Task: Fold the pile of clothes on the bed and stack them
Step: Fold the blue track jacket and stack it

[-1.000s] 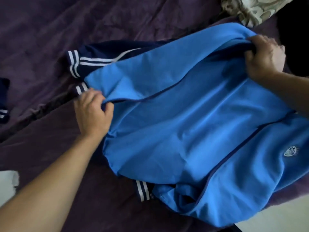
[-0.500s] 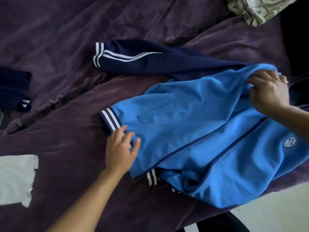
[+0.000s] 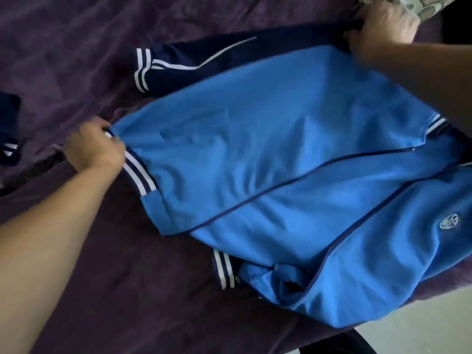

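Observation:
A bright blue track jacket [image 3: 268, 162] with navy sleeves and white stripes lies spread across the purple bedspread [image 3: 127, 290]. My left hand [image 3: 94, 148] grips its striped hem at the left corner. My right hand [image 3: 380, 26] grips the navy shoulder part at the top right. One navy sleeve [image 3: 194, 62] with a striped cuff stretches out to the upper left. A round white logo [image 3: 450, 221] shows on the chest at the right. The lower hem [image 3: 224, 269] is bunched near the bed's front edge.
Another navy garment with white stripes [image 3: 9, 139] lies at the left edge. A patterned pillow [image 3: 413, 6] sits at the top right behind my right hand. Pale floor [image 3: 421, 328] shows past the bed's lower right edge.
My left hand moved left and took hold of the striped hem. My right hand rose to the top right with the shoulder, so the jacket is pulled out flatter and wider.

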Motion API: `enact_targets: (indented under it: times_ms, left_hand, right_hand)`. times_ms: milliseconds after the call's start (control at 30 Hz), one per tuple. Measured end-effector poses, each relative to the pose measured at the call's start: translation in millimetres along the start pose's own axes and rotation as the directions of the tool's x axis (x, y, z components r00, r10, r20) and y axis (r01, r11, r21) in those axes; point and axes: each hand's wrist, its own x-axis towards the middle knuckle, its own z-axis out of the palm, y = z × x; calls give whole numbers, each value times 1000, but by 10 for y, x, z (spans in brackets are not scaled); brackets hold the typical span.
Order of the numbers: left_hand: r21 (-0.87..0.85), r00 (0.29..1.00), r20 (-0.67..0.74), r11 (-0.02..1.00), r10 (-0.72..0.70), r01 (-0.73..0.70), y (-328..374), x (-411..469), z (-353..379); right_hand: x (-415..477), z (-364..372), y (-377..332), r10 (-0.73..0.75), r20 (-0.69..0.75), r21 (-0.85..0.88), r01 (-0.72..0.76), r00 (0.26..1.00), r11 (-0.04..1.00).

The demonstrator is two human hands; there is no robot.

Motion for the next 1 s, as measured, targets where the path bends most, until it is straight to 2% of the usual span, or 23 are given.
enact_targets:
  times_ms: [67,133,200,300,367,433,467,533,600,667,700,733,767,833,900,1000]
  left_hand:
    - [-41,999,9,998,-51,51,50,130,-6]
    - [-22,1000,0,999,-27,27,144,71,18]
    - [-28,998,-20,998,64,-64,216,-168,45]
    - [-158,938,-26,925,347,-347,337,-793,86]
    - [-286,816,26,787,577,-547,393,-1371,135]
    - [-364,634,150,639,759,-678,353,-1956,213]
    - [-363,538,246,592,806,-720,303,-2225,268]
    - [-306,394,467,562,792,-768,170,-2659,367]
    - [-284,286,611,542,738,-791,61,-2926,399]
    - [-321,204,633,493,747,-809,11,-3113,413]
    - [-346,188,620,481,762,-805,10,-3168,400]
    - [-390,197,609,506,768,-769,21,-3194,369]
    - [-443,249,611,585,751,-679,45,-3173,319]
    - [-539,374,661,758,651,-367,122,-2988,182]
    - [-593,468,670,795,576,-129,198,-2678,78]
    - [-611,606,628,792,488,-5,274,-2140,-49]
  right_hand:
    - [150,-35,-74,81,29,53,-83,996,995]
    - [157,-30,-153,106,29,80,-108,994,991]
    - [11,-15,-202,-17,3,100,17,1000,995]
    - [-516,-33,-154,-238,-44,208,242,970,948]
    - [-1025,-7,-55,-311,-49,294,311,949,904]
    - [-1629,53,128,-361,38,359,324,932,875]
    - [-1944,81,256,-386,126,347,324,914,880]
    - [-2523,146,533,-427,363,269,346,828,899]
    - [-2934,226,838,-398,537,156,376,744,913]
    - [-3176,243,1137,-292,599,10,357,746,934]
    - [-3249,233,1266,-252,588,-41,340,769,940]
    - [-3304,204,1356,-228,549,-52,305,804,951]
    - [-3328,156,1409,-212,492,-26,258,844,966]
    - [-3275,16,1401,-177,354,33,177,918,984]
    - [-3071,-125,1271,-139,237,61,128,961,990]
    - [-2568,-252,906,-125,98,103,115,987,988]
